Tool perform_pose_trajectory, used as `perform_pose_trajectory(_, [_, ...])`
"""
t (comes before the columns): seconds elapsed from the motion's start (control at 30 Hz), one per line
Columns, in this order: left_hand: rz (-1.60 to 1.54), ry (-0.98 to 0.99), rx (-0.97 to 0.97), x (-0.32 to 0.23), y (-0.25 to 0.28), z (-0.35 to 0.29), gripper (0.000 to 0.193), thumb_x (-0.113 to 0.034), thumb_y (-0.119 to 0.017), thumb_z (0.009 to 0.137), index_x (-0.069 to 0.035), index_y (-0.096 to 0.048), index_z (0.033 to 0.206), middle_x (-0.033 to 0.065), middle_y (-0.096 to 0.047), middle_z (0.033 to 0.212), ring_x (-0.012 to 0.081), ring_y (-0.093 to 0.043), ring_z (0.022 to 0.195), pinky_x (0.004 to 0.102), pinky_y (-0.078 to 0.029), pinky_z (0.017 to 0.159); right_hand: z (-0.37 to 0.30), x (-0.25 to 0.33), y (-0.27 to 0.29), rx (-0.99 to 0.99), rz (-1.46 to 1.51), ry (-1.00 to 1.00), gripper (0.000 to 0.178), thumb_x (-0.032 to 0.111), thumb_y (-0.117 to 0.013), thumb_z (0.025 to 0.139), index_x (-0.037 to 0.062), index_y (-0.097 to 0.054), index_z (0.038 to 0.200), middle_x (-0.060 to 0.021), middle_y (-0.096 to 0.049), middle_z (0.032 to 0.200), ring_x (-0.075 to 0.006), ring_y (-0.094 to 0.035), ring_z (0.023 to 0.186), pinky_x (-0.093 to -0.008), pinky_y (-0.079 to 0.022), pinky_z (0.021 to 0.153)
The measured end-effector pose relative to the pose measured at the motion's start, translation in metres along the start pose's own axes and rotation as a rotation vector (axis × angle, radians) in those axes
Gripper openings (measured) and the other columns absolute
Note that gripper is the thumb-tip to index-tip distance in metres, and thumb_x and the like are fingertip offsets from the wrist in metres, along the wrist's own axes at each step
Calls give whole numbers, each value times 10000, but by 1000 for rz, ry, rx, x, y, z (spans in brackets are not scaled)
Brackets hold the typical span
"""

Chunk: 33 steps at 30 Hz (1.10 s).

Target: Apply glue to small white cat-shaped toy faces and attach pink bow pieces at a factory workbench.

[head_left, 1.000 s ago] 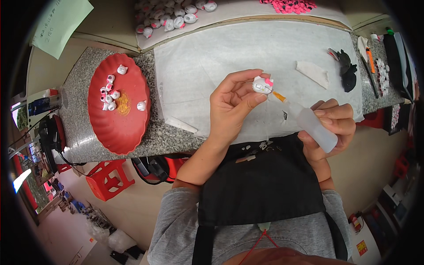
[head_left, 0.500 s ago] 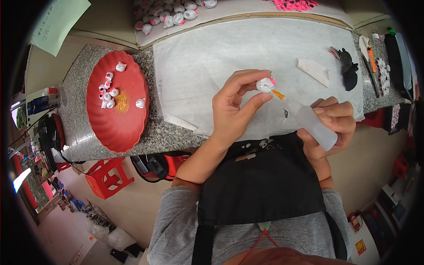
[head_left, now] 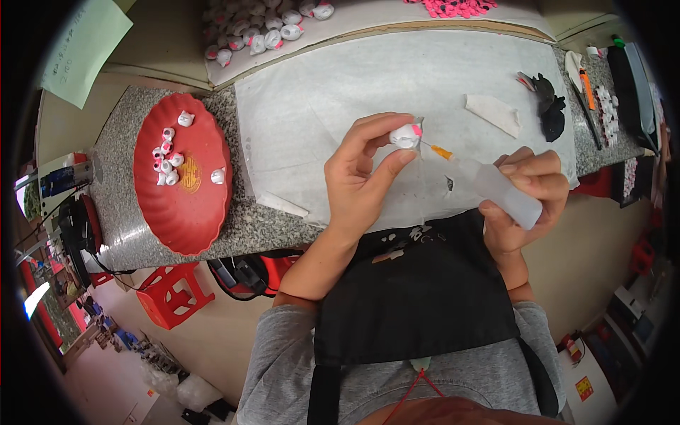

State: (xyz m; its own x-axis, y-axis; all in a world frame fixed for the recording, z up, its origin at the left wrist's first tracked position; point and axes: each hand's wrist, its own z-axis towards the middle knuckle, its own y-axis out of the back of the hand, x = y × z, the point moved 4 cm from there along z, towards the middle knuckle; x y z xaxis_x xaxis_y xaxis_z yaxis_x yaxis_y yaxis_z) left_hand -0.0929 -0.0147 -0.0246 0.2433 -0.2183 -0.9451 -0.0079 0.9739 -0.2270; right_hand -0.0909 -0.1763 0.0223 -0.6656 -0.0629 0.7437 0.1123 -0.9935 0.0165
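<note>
Above the granite counter (head_left: 276,227), the left hand (head_left: 361,180) pinches a small white-and-pink figurine (head_left: 406,136) while the right hand (head_left: 528,191) grips a squeeze bottle (head_left: 499,190), nozzle at the piece. Few finished figurines sit on the red plate (head_left: 184,212) (many apparently wait beyond).

We see bare white sheet (head_left: 368,85) at 12 o'clock; red plate (head_left: 185,212) blocks 9, black scraps (head_left: 549,106) 2.

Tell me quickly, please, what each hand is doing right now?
Left hand: closed, pinching a small white and pink figure in its fingertips.
Right hand: closed around a clear squeeze bottle with an orange nozzle.
</note>
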Motion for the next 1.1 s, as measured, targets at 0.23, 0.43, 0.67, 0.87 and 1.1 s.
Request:
perform_pose_trajectory(0.23, [-288, 78, -205, 0, 13, -1, 389, 68, -539, 704, 20, -414, 1069, 128, -494, 996, 137, -478, 909, 231, -393, 780, 41, -55, 13, 98, 25, -554, 208, -13, -550, 654, 9, -411, 808, -85, -455, 793, -150, -504, 677, -241, -460, 551])
perform_pose_trajectory(0.43, [-283, 77, -203, 0, 11, 0, 380, 10, -565, 705, 14, -427, 1060, 133, -501, 1007, 171, -499, 907, 297, -397, 808, 90, -132, 11, 281, -293, -576, 230, 63, -559, 696, 16, -475, 905, -61, -479, 739, -167, -520, 717, -255, -433, 545])
perform_pose_trajectory(0.67, [-354, 119, -242, 2, 15, -1, 361, 62, -552, 698, 7, -444, 1038, 98, -514, 986, 115, -489, 892, 213, -391, 768, 99, -139, -7, 492, -926, -109, 221, 80, -599, 662, 5, -508, 849, -97, -485, 760, -275, -486, 720, -331, -379, 618])
perform_pose_trajectory(0.87, [-355, 122, -219, 1, 12, 0, 351, 64, -548, 700, 9, -447, 1032, 101, -521, 980, 114, -498, 876, 211, -398, 756, 94, -135, -3, 517, -855, 97, 183, 5, -564, 666, 20, -520, 843, -88, -509, 790, -271, -489, 678, -315, -395, 597])
perform_pose_trajectory(1.1, [-157, 78, -169, 1, 9, -1, 346, 75, -542, 694, 16, -451, 1023, 140, -524, 973, 170, -529, 860, 269, -429, 762, 44, -57, -3, 158, 25, -588, 65, -41, -549, 671, -18, -503, 712, -77, -525, 734, -101, -468, 560, -199, -362, 492])
